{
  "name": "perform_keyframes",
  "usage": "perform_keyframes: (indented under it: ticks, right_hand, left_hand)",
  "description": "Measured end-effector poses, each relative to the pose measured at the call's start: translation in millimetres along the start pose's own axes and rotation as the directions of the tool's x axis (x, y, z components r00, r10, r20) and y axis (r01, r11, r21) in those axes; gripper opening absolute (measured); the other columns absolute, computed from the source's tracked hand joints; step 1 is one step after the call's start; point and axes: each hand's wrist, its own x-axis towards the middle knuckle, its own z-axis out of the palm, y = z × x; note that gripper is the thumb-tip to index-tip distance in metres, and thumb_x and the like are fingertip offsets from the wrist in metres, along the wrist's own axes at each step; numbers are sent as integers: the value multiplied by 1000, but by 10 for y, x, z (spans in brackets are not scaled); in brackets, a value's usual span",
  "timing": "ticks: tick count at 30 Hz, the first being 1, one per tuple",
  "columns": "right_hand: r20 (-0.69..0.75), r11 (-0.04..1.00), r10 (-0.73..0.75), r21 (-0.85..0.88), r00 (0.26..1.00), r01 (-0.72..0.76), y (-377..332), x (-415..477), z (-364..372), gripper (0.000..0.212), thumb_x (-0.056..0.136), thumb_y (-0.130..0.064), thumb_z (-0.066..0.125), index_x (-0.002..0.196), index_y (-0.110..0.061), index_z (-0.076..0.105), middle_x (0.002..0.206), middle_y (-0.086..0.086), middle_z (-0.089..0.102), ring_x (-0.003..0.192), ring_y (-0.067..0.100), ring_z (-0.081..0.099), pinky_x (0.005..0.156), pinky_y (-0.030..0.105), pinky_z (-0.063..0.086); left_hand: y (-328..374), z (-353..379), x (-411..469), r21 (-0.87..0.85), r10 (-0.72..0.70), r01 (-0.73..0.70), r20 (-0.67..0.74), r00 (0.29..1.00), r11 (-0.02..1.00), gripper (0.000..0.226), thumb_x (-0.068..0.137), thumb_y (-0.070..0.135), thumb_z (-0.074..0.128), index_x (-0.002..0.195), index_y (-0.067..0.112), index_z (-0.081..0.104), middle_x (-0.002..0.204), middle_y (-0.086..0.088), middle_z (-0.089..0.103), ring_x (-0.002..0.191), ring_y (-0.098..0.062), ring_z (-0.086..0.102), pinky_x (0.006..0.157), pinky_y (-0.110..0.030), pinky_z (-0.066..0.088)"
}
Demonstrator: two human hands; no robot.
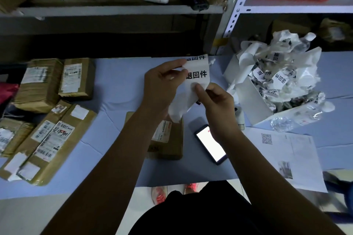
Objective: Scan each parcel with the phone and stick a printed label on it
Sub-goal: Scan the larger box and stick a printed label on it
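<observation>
Together our left hand (164, 80) and right hand (216, 103) pinch a white paper label strip (198, 75) (black print) above the brown cardboard parcel (169, 146).

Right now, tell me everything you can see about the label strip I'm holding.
The label strip is thin white paper printed with bold black characters, two rows visible. It is held above the blue table, the left hand pinching its upper left edge, the right hand pinching its lower part. A loose white tail curls down toward the brown parcel.

parcel (168, 139): matt brown cardboard | phone (211, 144): glossy glass | label strip (196, 74): paper
</observation>
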Motion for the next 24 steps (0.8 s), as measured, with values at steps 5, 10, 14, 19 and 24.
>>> perform_keyframes:
  ticks: [5,10,14,19,24]
  right_hand:
    - [-9,1000,-21,-3,1000,21,14,-12,-77,11,97,-13,67,96,-5,74,101,13,75,97,27,69,95,45,53]
    - [57,996,-67,-55,996,70,-4,-14,-158,19,98,-25,67,97,-8,75,98,16,73,93,28,68,90,42,52]
    - [68,994,-66,-86,995,72,41,12,-235,23,99,-22,62,107,-5,75,117,14,69,112,30,64,95,35,53]
    - [54,990,-94,-97,994,99,36,112,-297,19,100,-15,61,109,-6,75,126,15,66,117,21,64,93,21,50]
    - [81,991,-121,-49,989,126,55,217,-351,18,100,-8,61,110,-10,77,125,12,68,118,23,65,94,24,51]
  left_hand:
    - [-37,14,-24,519,397,-421,164,903,744,30,90,22,75,118,16,71,133,-1,55,113,-13,59,86,-17,51]
    - [-70,57,-32,485,294,-464,386,874,741,35,94,21,68,129,17,67,131,4,66,119,-5,58,89,-10,41]
    - [-84,88,6,495,357,-537,415,837,684,28,93,16,70,119,7,72,117,-7,73,105,-5,63,92,-9,44]
    - [-153,151,14,596,459,-638,447,768,487,24,85,7,70,105,-6,74,101,-21,75,90,-36,73,89,-35,46]
    - [-227,270,7,659,463,-599,399,791,455,23,86,4,72,106,-8,73,102,-23,74,90,-39,73,88,-39,52]
